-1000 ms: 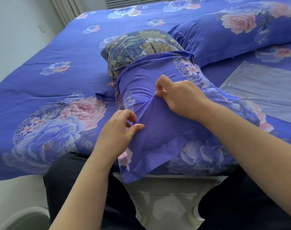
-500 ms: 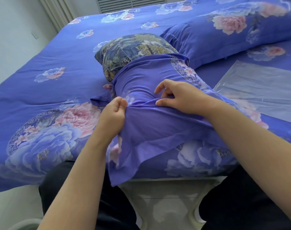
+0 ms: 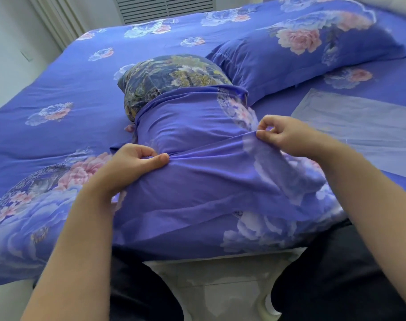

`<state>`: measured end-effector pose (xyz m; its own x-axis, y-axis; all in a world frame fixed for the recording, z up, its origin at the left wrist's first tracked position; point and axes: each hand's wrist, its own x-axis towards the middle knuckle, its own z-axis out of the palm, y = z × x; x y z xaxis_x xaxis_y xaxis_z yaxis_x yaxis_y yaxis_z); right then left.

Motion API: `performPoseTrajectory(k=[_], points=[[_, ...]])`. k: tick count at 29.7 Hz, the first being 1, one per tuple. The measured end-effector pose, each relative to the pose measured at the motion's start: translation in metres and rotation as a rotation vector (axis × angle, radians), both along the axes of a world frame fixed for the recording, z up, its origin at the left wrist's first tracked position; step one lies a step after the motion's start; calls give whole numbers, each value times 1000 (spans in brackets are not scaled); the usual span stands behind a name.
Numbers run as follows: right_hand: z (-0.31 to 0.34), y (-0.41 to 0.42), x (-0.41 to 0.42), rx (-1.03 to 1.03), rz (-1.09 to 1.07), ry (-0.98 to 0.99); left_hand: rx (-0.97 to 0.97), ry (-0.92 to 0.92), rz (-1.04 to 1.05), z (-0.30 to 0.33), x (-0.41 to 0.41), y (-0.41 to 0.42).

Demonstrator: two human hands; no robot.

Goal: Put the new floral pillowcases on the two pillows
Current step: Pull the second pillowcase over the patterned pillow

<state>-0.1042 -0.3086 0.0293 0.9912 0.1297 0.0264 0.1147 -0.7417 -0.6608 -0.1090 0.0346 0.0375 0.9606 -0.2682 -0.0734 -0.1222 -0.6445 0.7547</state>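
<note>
**Operator:** Fingers (image 3: pixel 151 156) of the left hand (image 3: pixel 125 167) are curled, thumb against them, pinching a fold of the pillowcase (image 3: pixel 197 181) at its near-left side. What is the state of the right hand (image 3: pixel 287 135)?

**Checker:** Right thumb and forefinger are closed in a pinch on the same pillowcase, at its right edge. Both hands hold cloth; neither rests flat.

**Operator:** Location of the pillow (image 3: pixel 172 77)?

**Checker:** It lies on the bed cover (image 3: pixel 58 89), directly beyond the hands. Its near part is inside the pillowcase. Its far end, dark with a yellow-green print, sticks out of the opening uncovered.

**Operator:** Long axis?

**Checker:** Near to far, running away from the person. The open mouth of the pillowcase faces far; the slack cloth lies near, draped over the bed edge.

**Operator:** Governing relation for the next move?

**Checker:** The uncovered end lies far of both pinches, along the long axis. In my judgement the cloth must travel far, away from the body, to cover it. The left hand sits slightly nearer the person; the right hand sits slightly farther and is closer to the opening.

**Operator:** Status of the second pillow (image 3: pixel 313 49)?

**Checker:** It lies far right, touching or just beside the first, and appears fully covered in matching blue floral cloth. A clear plastic bag (image 3: pixel 364 126) lies flat on the bed to the right.

**Operator:** Progress?

**Checker:** Estimated one pillow complete, one roughly two-thirds covered.
</note>
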Motion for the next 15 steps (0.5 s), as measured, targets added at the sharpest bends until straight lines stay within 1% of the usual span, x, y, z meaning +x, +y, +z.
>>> performPoseTrajectory(k=[2, 3, 4, 5, 7, 8, 10, 12, 14, 15], points=[[-12, 15, 0, 170, 43, 69, 88, 17, 36, 7, 0, 16], [-17, 22, 0, 270, 52, 115, 124, -18, 58, 8, 0, 18], [-22, 28, 1, 386, 56, 155, 160, -108, 76, 7, 1, 17], [-26, 33, 1, 523, 57, 202, 174, -239, 87, 6, 0, 11], [-26, 42, 2, 793, 68, 318, 169, -479, 13, 4, -4, -15], [-24, 45, 3, 873, 81, 361, 210, -546, -39, 1, -7, -31], [-21, 45, 5, 892, 131, 413, 378, -636, -99, -4, -10, -63], [-21, 34, 7, 830, 220, 481, 535, -718, -120, -11, -8, -87], [-19, 15, 4, 653, 276, 572, 553, -737, -109, -16, -3, -98], [-18, 5, 1, 506, 290, 588, 531, -730, -98, -19, -1, -100]])
